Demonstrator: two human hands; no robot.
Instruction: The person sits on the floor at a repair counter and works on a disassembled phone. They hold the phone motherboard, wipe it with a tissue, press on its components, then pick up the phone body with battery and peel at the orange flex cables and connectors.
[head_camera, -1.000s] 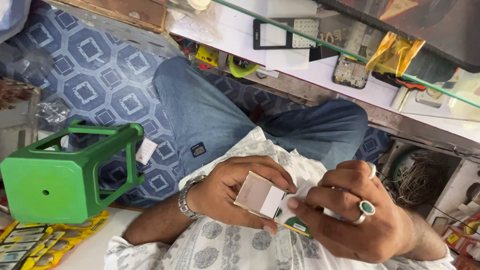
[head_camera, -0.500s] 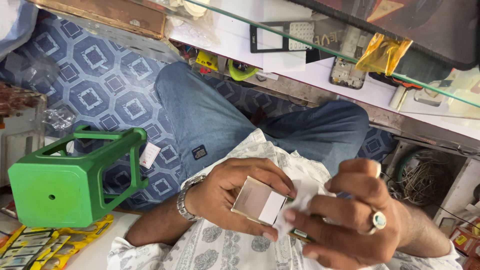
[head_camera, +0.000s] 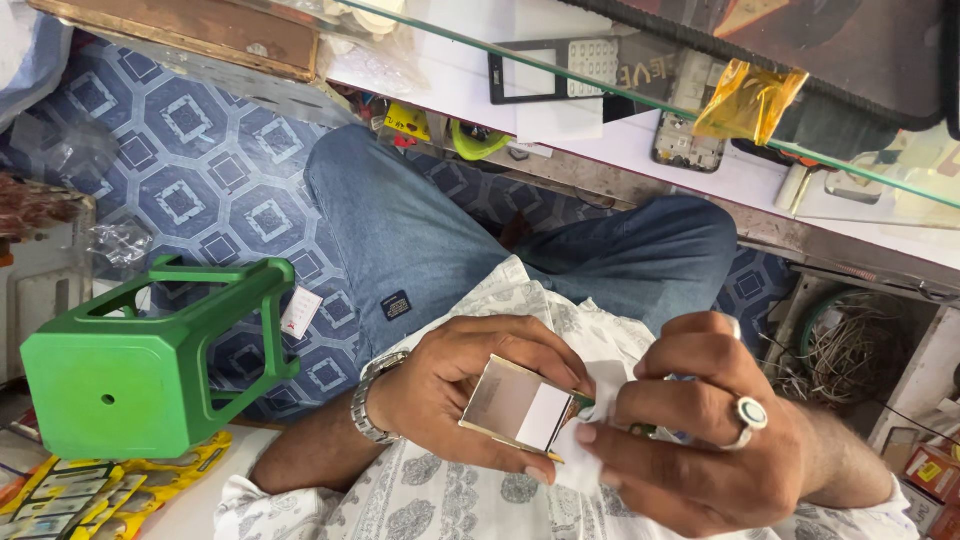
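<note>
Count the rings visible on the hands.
1: a ring with a pale green stone on a finger of the right hand. The left hand shows none, though its fingers are partly hidden.

Stool (head_camera: 130, 380): green. Floor (head_camera: 180, 160): blue, pale hexagon pattern. Jeans (head_camera: 450, 240): blue denim. Shirt (head_camera: 430, 500): white, grey floral print. Ring (head_camera: 750, 413): silver, green stone. Panel (head_camera: 515, 405): beige and white. Watch (head_camera: 365, 410): silver.
</note>
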